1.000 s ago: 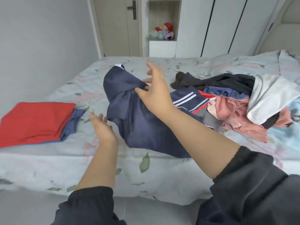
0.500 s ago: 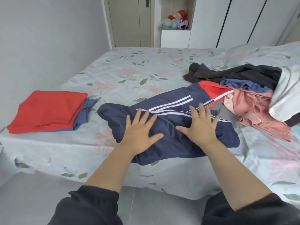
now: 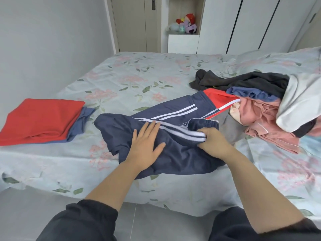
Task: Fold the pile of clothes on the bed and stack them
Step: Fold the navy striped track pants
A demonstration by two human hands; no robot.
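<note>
Navy trousers (image 3: pixel 173 153): left hand (image 3: pixel 145 145) presses flat, right hand (image 3: pixel 211 141) grips striped fold.

This is a bedroom in a home. A big bed (image 3: pixel 132 80) with a flowery sheet fills the middle, with a messy pile of clothes (image 3: pixel 260 108) on its right side and a small stack of folded clothes (image 3: pixel 41 119) on its left side. At the far end there are tall white wardrobe doors (image 3: pixel 251 23), a room door (image 3: pixel 132 23) with a dark handle, and a little shelf (image 3: pixel 184 33) with soft toys (image 3: pixel 188 23) sitting on it.
</note>
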